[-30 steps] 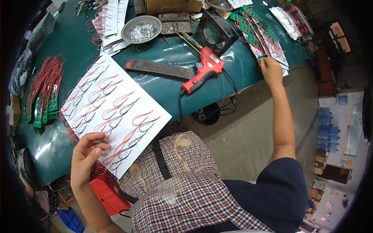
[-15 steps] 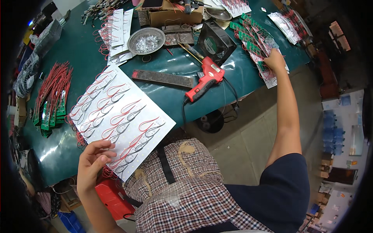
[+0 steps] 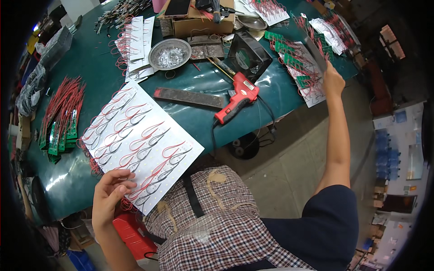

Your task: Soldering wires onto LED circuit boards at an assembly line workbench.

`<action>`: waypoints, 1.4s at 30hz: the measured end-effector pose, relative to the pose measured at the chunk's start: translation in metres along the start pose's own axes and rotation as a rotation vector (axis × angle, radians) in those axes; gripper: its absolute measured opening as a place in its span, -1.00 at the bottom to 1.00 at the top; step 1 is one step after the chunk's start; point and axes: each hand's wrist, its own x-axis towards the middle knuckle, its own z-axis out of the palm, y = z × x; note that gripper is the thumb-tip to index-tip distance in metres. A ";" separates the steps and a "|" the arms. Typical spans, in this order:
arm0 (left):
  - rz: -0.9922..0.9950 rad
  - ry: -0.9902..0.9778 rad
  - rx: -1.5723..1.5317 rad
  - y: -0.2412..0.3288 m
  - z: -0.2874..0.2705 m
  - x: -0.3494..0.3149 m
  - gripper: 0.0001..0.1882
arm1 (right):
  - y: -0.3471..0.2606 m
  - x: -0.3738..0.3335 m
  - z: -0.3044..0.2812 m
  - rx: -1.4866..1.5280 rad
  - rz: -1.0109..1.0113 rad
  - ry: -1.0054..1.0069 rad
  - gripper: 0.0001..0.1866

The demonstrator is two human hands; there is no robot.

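Gap between panel (image 3: 143, 147) and soldering gun (image 3: 243, 89)

1. Board panel (image 3: 143, 147), centre left of the frame: white, with red and black wires (image 3: 158, 170).
2. Soldering gun (image 3: 244, 88), upper centre: red and black.
3. Surface (image 3: 92, 63), upper left: dark green.
4. Apron (image 3: 212, 230), lower centre: white, brown and navy check.
5. Sleeve (image 3: 332, 207), lower right: plain navy.

Soldering gun (image 3: 244, 90) sits mid table (image 3: 199, 123), flat bar (image 3: 190, 96) just left of it, fan (image 3: 248, 54) right behind. Bowl (image 3: 154, 57) is further back left, near a box (image 3: 203, 28) with a phone (image 3: 177, 8) on top. Wired strips (image 3: 63, 115) are way over left, the wired sheet (image 3: 140, 144) pokes past the near edge by the left hand (image 3: 110, 193).
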 end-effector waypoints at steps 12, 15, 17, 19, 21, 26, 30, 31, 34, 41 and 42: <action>0.039 -0.008 -0.001 -0.002 0.002 -0.002 -0.53 | -0.025 -0.084 -0.023 0.476 -0.038 -0.193 -0.41; 0.058 0.004 0.023 -0.005 0.000 -0.009 -0.52 | -0.023 -0.094 -0.021 0.487 -0.100 -0.222 -0.30; 0.070 0.018 0.016 -0.004 0.001 -0.013 -0.53 | -0.019 -0.097 -0.003 0.525 -0.146 -0.192 -0.25; 0.069 0.036 0.019 -0.004 0.000 -0.018 -0.53 | -0.017 -0.090 0.011 0.512 -0.185 -0.154 -0.25; 0.070 0.048 0.024 -0.004 0.000 -0.020 -0.54 | -0.012 -0.085 0.020 0.521 -0.190 -0.135 -0.27; 0.098 0.017 -0.010 -0.004 0.002 -0.022 -0.60 | -0.014 -0.090 0.017 0.426 -0.173 -0.173 -0.28; 0.074 0.046 0.000 -0.008 0.002 -0.035 -0.61 | -0.046 -0.071 -0.058 0.322 -0.051 -0.239 -0.41; 0.045 0.058 0.000 -0.009 0.000 -0.038 -0.61 | -0.054 -0.072 -0.070 0.431 -0.038 -0.086 -0.48; 0.078 0.059 -0.010 -0.013 0.002 -0.035 -0.64 | -0.086 -0.091 -0.128 1.077 0.056 -0.149 -0.73; 0.186 0.104 -0.055 -0.009 0.005 -0.051 -0.68 | -0.186 -0.131 -0.182 2.235 0.674 -1.043 -0.55; 0.190 0.109 -0.049 -0.007 0.003 -0.057 -0.69 | -0.196 -0.134 -0.177 2.256 0.766 -1.029 -0.50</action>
